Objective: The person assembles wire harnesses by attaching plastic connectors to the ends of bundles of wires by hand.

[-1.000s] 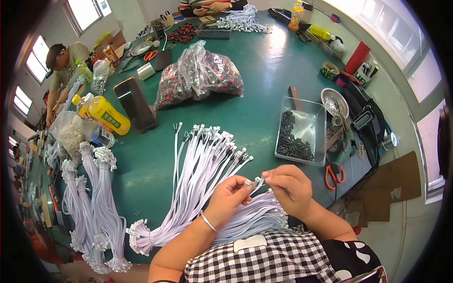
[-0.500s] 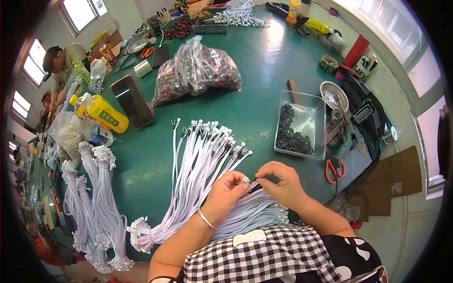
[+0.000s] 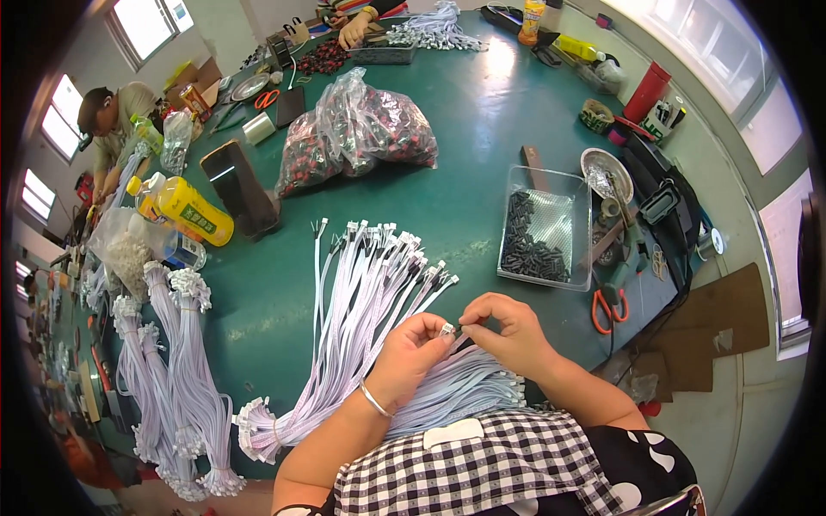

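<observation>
Between the thumb and forefinger of my left hand (image 3: 411, 353) is a small white connector (image 3: 447, 329), the end of a ribbon cable. Close against it, my right hand (image 3: 509, 334) is pinched; a tiny dark piece shows at its fingertips, too small to name. Under both hands lies a bundle of white ribbon cables (image 3: 357, 318), fanned out toward the far side, many with white connectors and some with dark ends. More cables (image 3: 469, 391) lie across my lap side. A clear plastic box (image 3: 551, 215) holding short black tubes (image 3: 529, 245) stands beyond my right hand.
Tied cable bundles (image 3: 185, 370) hang over the left edge, near drink bottles (image 3: 194, 211) and a propped phone (image 3: 241, 189). A bag of red-black parts (image 3: 357, 129) sits farther back. Orange-handled cutters (image 3: 609, 311) and a metal bowl (image 3: 607, 172) lie right. Other people work at the far and left sides.
My right fingertips have shifted slightly left, nearer the connector. My left hand holds its place. At the far side, another person's hand has moved toward the dark tray.
</observation>
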